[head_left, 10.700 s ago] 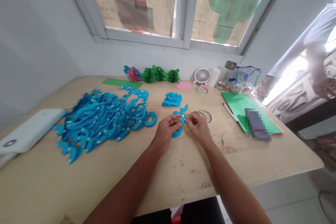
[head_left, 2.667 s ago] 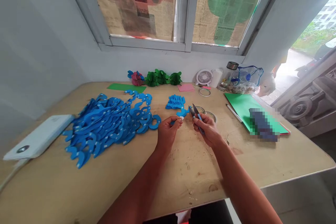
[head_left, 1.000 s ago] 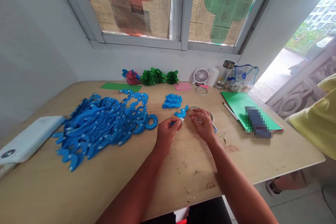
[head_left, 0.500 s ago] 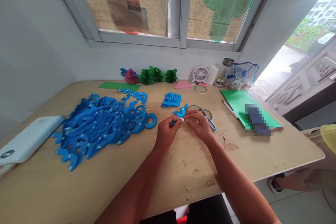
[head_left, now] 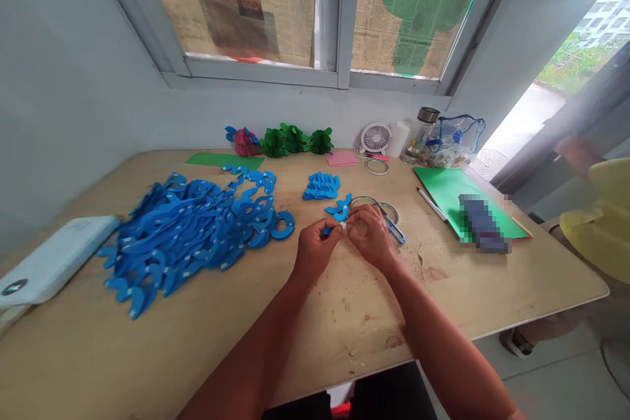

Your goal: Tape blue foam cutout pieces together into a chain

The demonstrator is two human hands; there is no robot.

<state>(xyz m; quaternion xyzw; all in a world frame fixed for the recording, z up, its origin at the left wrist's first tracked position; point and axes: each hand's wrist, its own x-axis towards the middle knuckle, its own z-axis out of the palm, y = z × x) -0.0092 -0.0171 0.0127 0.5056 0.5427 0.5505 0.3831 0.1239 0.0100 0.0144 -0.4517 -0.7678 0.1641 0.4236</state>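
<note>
The left hand (head_left: 315,247) pinches a blue piece (head_left: 326,231), apparently steadying its white tip (head_left: 343,226) for the right hand (head_left: 373,240), whose fingers look narrowed there, grip unclear, while a blue tool (head_left: 397,233) lies beside that hand, seemingly for easy reach.

Pile of pieces (head_left: 191,230): left on the counter (head_left: 344,315)
Stack (head_left: 321,186): right of that pile, behind the left hand (head_left: 315,246)
Fan (head_left: 376,138): at the back, left of the bottle (head_left: 420,134)
Pen (head_left: 432,205): just left of the sheet (head_left: 445,185)
</note>
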